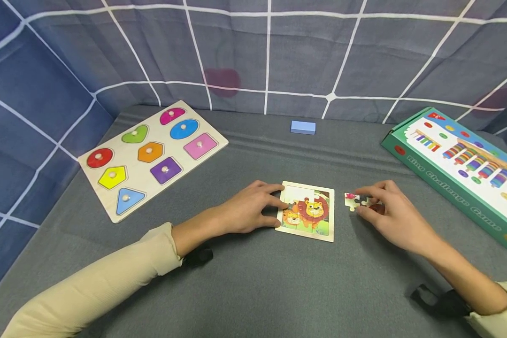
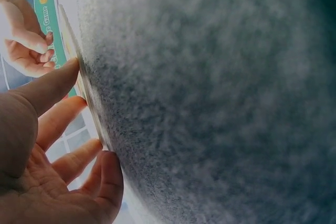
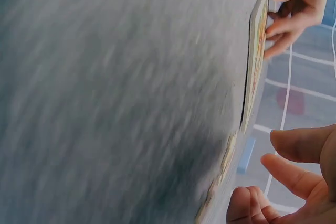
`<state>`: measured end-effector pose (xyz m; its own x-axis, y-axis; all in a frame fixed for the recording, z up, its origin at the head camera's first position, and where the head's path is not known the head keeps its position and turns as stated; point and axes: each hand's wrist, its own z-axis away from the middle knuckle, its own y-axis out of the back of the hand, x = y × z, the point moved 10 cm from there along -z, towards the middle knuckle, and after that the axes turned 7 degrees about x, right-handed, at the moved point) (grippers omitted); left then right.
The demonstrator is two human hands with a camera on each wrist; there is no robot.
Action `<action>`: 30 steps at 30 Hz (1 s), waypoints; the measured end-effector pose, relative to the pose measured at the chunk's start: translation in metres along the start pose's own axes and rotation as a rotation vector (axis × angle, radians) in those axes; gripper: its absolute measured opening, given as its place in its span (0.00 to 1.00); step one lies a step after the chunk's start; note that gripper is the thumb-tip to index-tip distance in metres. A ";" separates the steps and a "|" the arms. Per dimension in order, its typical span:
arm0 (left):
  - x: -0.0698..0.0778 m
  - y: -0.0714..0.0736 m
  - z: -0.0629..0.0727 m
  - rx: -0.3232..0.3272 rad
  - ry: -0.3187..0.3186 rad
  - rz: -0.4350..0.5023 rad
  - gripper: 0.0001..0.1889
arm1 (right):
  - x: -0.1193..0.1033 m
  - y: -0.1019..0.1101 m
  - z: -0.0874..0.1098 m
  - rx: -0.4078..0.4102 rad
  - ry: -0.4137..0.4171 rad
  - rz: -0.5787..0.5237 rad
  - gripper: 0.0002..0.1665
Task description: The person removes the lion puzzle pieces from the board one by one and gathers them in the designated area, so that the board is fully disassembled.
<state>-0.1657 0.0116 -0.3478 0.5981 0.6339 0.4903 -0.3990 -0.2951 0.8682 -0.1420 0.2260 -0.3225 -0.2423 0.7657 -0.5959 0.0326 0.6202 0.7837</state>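
Observation:
A square wooden jigsaw board [image 1: 330,216] with a lion picture lies flat on the table, bare pale wood showing in its upper left part. My left hand [image 1: 249,209] rests at its left side, with spread fingertips and thumb touching the edge and surface. To the right of the board, loose jigsaw pieces [image 1: 351,201] lie on the cloth, partly hidden by my right hand [image 1: 395,213]. That hand hovers over them with thumb and index finger apart. In the right wrist view, nothing shows between its fingers [image 3: 294,174], and the pieces [image 3: 223,169] lie beneath.
At the left lies a wooden shape board [image 1: 139,197] with several coloured knobbed shapes. A small blue block [image 1: 303,127] sits at the back. The green and white game box [image 1: 456,183] stands on the right. A grid-patterned curtain [image 1: 300,51] hangs behind the grey-covered table [image 1: 253,291].

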 end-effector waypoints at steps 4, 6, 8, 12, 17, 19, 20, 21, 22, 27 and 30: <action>0.001 0.000 0.000 0.002 -0.005 0.002 0.23 | -0.015 -0.011 -0.001 -0.012 0.034 -0.017 0.18; 0.001 0.000 -0.001 0.004 -0.009 0.003 0.22 | -0.019 -0.017 -0.002 -0.024 0.038 -0.022 0.19; 0.002 0.000 -0.001 0.003 -0.011 0.005 0.22 | -0.023 -0.022 -0.003 -0.038 0.032 -0.034 0.20; 0.001 0.000 -0.001 -0.002 -0.005 0.004 0.22 | -0.030 -0.032 -0.007 -0.075 0.017 -0.056 0.20; 0.000 0.000 -0.001 -0.009 0.004 0.001 0.23 | -0.040 -0.043 -0.014 -0.106 0.045 -0.066 0.19; 0.000 0.000 -0.001 -0.010 0.004 -0.003 0.23 | -0.043 -0.047 -0.016 -0.116 0.059 -0.052 0.19; 0.000 0.000 -0.001 -0.013 0.005 -0.003 0.23 | -0.043 -0.049 -0.017 -0.123 0.061 -0.041 0.19; 0.000 0.000 -0.001 -0.014 0.004 -0.003 0.23 | -0.043 -0.050 -0.018 -0.130 0.064 -0.029 0.19; 0.000 -0.001 -0.001 -0.017 0.004 -0.004 0.23 | -0.044 -0.052 -0.019 -0.137 0.067 -0.017 0.19; 0.001 -0.001 -0.001 -0.018 0.000 -0.002 0.23 | -0.045 -0.055 -0.021 -0.153 0.082 0.032 0.20; 0.000 -0.001 -0.001 -0.018 0.003 -0.004 0.23 | -0.046 -0.055 -0.022 -0.150 0.088 0.045 0.19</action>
<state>-0.1659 0.0125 -0.3482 0.5976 0.6372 0.4868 -0.4091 -0.2799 0.8685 -0.1535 0.1526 -0.3345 -0.3276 0.7705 -0.5468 -0.0982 0.5479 0.8308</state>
